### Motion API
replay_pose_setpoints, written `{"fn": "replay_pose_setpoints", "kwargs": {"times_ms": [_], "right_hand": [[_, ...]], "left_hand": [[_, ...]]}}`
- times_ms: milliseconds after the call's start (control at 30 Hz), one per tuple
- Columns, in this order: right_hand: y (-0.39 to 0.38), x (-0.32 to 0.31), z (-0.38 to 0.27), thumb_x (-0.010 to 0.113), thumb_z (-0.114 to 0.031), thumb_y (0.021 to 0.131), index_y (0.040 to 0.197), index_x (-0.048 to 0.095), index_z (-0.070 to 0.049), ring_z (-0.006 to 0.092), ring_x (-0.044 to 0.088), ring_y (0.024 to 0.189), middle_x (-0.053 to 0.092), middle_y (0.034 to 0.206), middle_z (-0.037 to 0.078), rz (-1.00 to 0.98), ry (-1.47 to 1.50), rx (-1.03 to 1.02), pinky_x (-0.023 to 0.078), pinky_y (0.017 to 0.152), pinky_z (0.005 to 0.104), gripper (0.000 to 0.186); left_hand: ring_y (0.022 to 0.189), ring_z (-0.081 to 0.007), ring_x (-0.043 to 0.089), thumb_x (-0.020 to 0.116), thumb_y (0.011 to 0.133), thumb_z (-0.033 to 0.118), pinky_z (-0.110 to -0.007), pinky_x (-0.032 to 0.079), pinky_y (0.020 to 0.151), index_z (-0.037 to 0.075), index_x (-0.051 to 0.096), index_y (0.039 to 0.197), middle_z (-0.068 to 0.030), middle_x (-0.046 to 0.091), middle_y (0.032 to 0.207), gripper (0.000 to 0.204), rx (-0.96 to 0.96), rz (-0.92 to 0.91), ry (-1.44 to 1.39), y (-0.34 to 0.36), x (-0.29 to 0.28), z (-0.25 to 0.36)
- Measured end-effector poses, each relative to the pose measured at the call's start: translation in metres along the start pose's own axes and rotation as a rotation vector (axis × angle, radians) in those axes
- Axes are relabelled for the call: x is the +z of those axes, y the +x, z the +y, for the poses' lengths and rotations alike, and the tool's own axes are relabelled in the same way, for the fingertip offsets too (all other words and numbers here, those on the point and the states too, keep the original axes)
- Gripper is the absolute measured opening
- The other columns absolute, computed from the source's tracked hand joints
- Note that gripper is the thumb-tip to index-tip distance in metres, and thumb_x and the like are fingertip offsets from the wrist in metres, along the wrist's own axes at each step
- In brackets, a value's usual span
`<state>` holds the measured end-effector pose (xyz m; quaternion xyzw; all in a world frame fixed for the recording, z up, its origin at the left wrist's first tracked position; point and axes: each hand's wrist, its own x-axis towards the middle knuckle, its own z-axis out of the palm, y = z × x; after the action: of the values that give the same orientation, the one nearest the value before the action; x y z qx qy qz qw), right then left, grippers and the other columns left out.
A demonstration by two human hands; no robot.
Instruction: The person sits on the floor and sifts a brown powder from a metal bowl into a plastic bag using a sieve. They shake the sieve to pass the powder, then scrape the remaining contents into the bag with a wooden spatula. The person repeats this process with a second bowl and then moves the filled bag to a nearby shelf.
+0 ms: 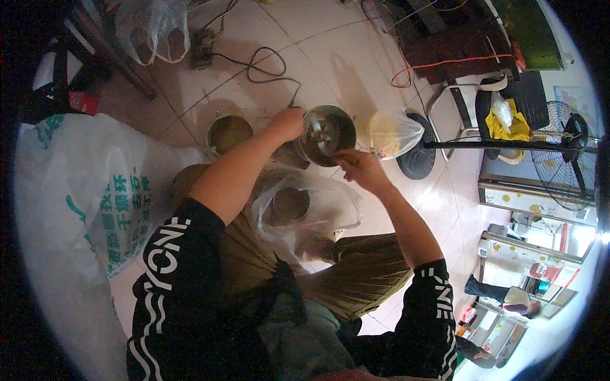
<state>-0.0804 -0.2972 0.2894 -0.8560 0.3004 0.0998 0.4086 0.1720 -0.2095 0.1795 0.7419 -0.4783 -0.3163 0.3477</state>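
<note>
A round metal pot [348, 130] stands in front of me, with dark and shiny contents that I cannot make out. My left hand [289, 124] is closed at its left side, where a black cord ends beside the knuckles. At the lower right rim, the fingers of my right hand [359, 167] are pinched together on the edge. Left of the pot is a round container [229, 134] of brownish material. Nearer my legs, a clear plastic bag [337, 206] surrounds another round container [292, 203].
A large white sack [76, 190] fills the left side. Right of the pot sits a tied clear bag [395, 133] of pale stuff, by the round base [416, 149] of a standing fan [565, 146]. The cord [254, 70] loops over the tiled floor. Two people are at far right.
</note>
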Motion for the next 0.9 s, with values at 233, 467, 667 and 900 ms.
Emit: {"fn": "replay_pose_setpoints", "kwargs": {"times_ms": [233,467,667,900], "right_hand": [[-0.003,-0.031,-0.036,0.063,-0.011,0.094,0.119,0.063,0.002,0.0132,0.066,0.077,0.068,0.095,0.008,0.208,0.316,0.115,0.057,0.070,0.0272,0.028],[0.042,-0.014,0.003,0.066,-0.005,0.084,0.123,0.064,-0.012,0.0314,0.067,0.090,0.066,0.102,0.017,0.337,-0.294,-0.383,0.055,0.078,0.0385,0.040],[0.058,0.003,-0.026,0.063,-0.021,0.089,0.137,0.051,-0.020,0.0400,0.064,0.084,0.063,0.098,0.021,0.175,-0.627,-0.198,0.054,0.075,0.0483,0.050],[0.021,-0.009,-0.015,0.059,-0.025,0.091,0.138,0.048,-0.020,0.0397,0.065,0.079,0.063,0.092,0.019,0.035,-0.740,-0.153,0.053,0.067,0.0500,0.049]], "left_hand": [[0.096,-0.0413,0.063,0.057,0.082,0.013,-0.049,0.050,0.083,0.004,0.064,0.101,-0.0213,0.067,0.100,0.022,0.059,0.042,0.066,-0.001,0.005,-0.008],[0.098,-0.0407,0.063,0.060,0.082,0.013,-0.049,0.050,0.084,0.005,0.063,0.106,-0.0211,0.067,0.103,0.026,0.048,-0.003,0.045,0.003,0.008,-0.006],[0.100,-0.0396,0.063,0.058,0.083,0.012,-0.049,0.050,0.084,0.004,0.063,0.104,-0.0208,0.067,0.103,0.023,0.028,0.018,0.084,0.005,0.010,-0.028],[0.101,-0.0403,0.064,0.053,0.086,0.009,-0.050,0.049,0.088,0.005,0.063,0.111,-0.0214,0.067,0.108,0.028,0.009,-0.029,0.055,-0.006,-0.008,0.007]]}}
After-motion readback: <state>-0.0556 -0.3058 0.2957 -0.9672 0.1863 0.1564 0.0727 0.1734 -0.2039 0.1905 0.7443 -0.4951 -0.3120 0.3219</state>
